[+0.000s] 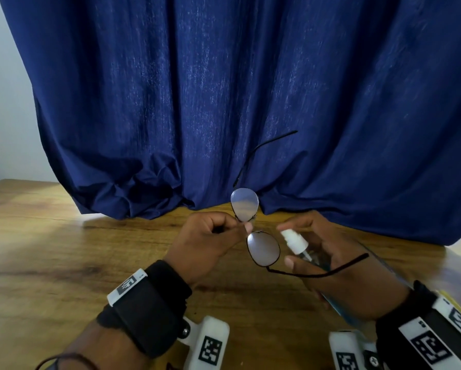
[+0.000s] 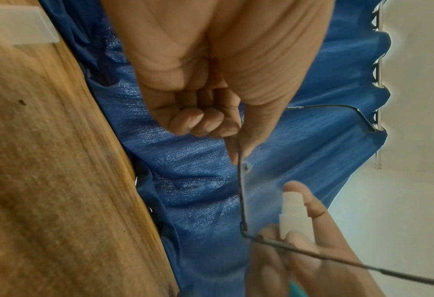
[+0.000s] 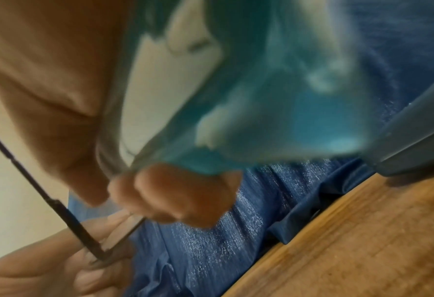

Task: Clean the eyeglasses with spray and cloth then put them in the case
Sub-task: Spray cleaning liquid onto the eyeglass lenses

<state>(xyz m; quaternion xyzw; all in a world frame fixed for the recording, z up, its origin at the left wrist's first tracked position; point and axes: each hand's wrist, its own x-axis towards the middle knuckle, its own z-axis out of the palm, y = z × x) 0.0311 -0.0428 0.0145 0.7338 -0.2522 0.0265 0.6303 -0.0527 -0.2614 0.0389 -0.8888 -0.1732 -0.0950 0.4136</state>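
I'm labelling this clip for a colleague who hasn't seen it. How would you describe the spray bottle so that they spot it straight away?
Start at the dark blue curtain that hangs down to the wooden table, then drop to the two hands just in front of it. The small clear spray bottle sits in the right hand, beside the thin black-rimmed eyeglasses that the left hand pinches. Its white pump top is the giveaway.

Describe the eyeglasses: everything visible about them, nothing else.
The eyeglasses have a thin dark wire frame, apparently metal, around two rounded clear lenses that catch pale reflections. Both temple arms are unfolded: one rises toward the blue curtain, the other extends across the right hand. The left hand pinches the frame at the bridge, holding the pair above the wooden table with one lens above the other. The lower lens faces the white nozzle of the spray bottle held close beside it; whether they touch is unclear.
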